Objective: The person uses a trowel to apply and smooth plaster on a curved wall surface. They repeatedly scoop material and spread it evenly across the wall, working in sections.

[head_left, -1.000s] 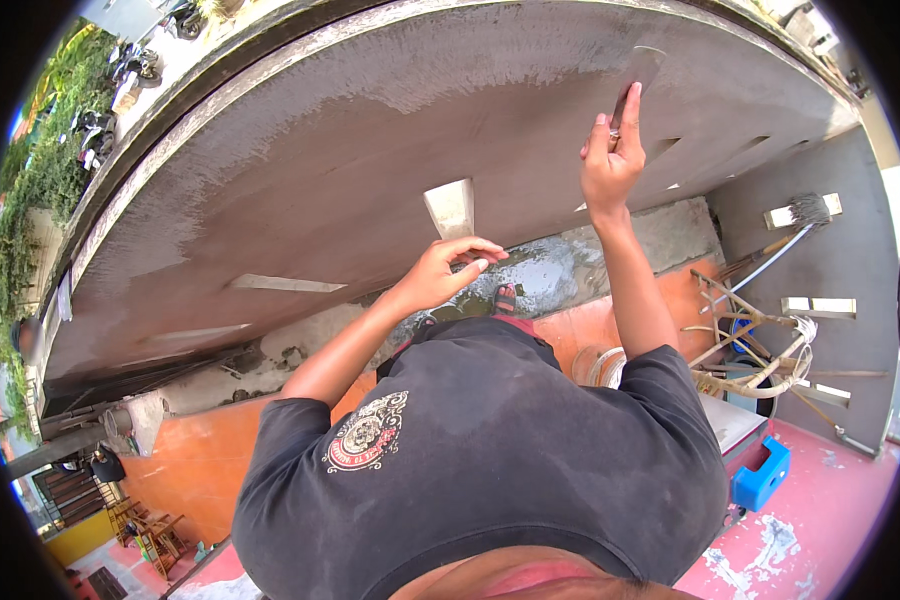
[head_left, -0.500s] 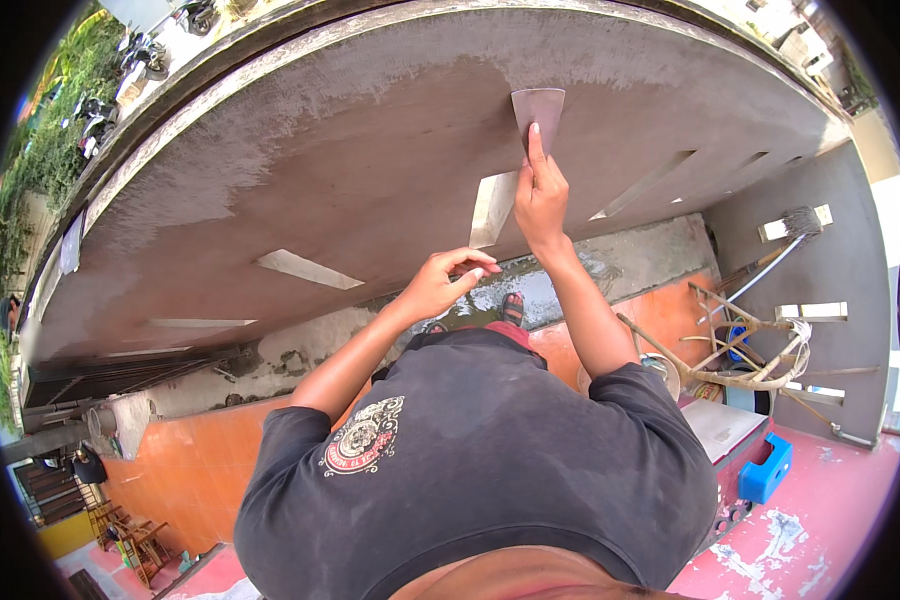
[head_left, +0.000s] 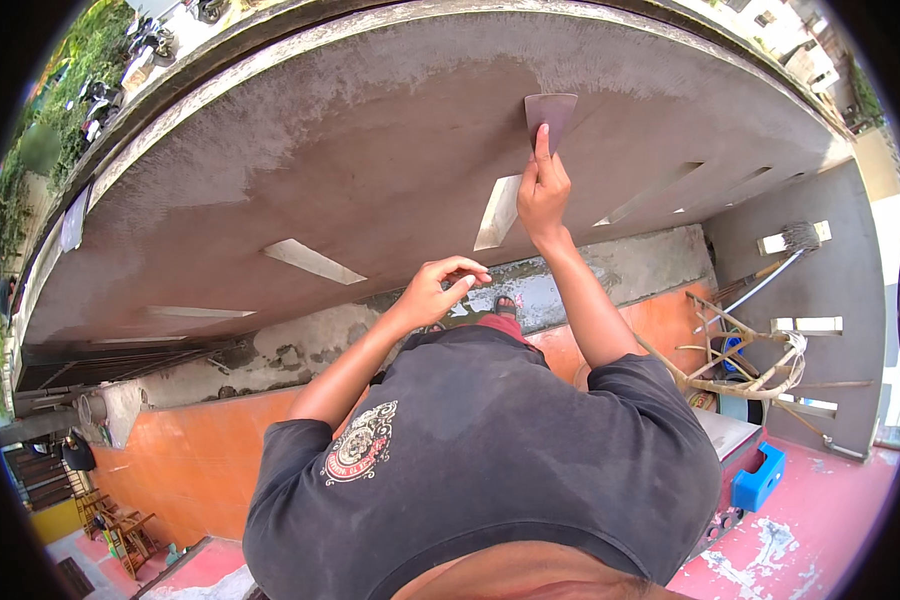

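Observation:
My right hand [head_left: 544, 200] grips a putty knife, its index finger stretched along the flared blade [head_left: 551, 113]. The blade's wide edge lies against the grey-brown wall [head_left: 390, 140], or very close to it. Damp, darker plaster covers much of the wall, with a paler, ragged band along its top. Lower down and to the left, my left hand [head_left: 442, 290] hangs in front of me with loosely curled fingers and holds nothing I can see. A slanted slot opening [head_left: 498, 212] in the wall lies beside my right wrist. The knife's handle is hidden in my palm.
On the right stand a bamboo frame [head_left: 740, 375] and a long-handled brush [head_left: 799, 238] leaning at the side wall. A blue plastic piece [head_left: 758, 477] sits by a box on the pink floor [head_left: 800, 540]. Wet concrete and orange tiles [head_left: 200, 440] run below the wall.
The putty knife and my right hand have shifted slightly right in the view, the blade still near the same patch. My left hand stays curled in nearly the same place.

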A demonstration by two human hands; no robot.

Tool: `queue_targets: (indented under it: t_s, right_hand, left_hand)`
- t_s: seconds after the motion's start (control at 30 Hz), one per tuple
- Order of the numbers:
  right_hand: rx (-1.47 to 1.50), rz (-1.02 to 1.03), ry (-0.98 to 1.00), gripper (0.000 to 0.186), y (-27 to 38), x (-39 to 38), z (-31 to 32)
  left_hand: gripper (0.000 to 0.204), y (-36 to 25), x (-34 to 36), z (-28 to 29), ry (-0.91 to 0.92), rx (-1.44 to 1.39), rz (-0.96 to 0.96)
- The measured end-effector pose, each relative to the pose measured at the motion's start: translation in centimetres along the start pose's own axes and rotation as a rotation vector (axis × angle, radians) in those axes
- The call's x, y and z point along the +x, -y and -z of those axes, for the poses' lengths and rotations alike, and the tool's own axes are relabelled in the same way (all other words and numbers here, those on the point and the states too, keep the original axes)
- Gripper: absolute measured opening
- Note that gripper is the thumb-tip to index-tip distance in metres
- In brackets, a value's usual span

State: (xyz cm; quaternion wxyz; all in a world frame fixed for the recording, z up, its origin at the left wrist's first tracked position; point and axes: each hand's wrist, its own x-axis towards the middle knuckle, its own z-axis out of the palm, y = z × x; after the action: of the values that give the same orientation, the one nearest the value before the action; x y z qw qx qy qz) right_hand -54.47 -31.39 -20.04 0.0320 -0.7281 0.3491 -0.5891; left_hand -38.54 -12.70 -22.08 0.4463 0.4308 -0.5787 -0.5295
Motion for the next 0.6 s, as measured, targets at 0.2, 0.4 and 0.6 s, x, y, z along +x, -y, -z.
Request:
queue_targets:
  t_s: [0.2, 0.4, 0.6]
  right_hand:
    - [0.121, 0.004, 0.009, 0.062, -1.8, 7.8, 4.6]
    - [0.433, -0.071, 0.57, 0.08, -0.1, 4.8, 7.6]
    - [0.601, -0.227, 0.78, 0.049, -1.5, 4.2, 9.1]
  left_hand:
    - [0.022, -0.6, 2.6, 0.4, -0.068, -0.002, 0.025]
    - [0.042, -3.3, 8.9, -1.6, -0.26, -0.156, -0.208]
    - [0.029, -6.0, 15.4, -5.1, -0.522, -0.636, -0.237]
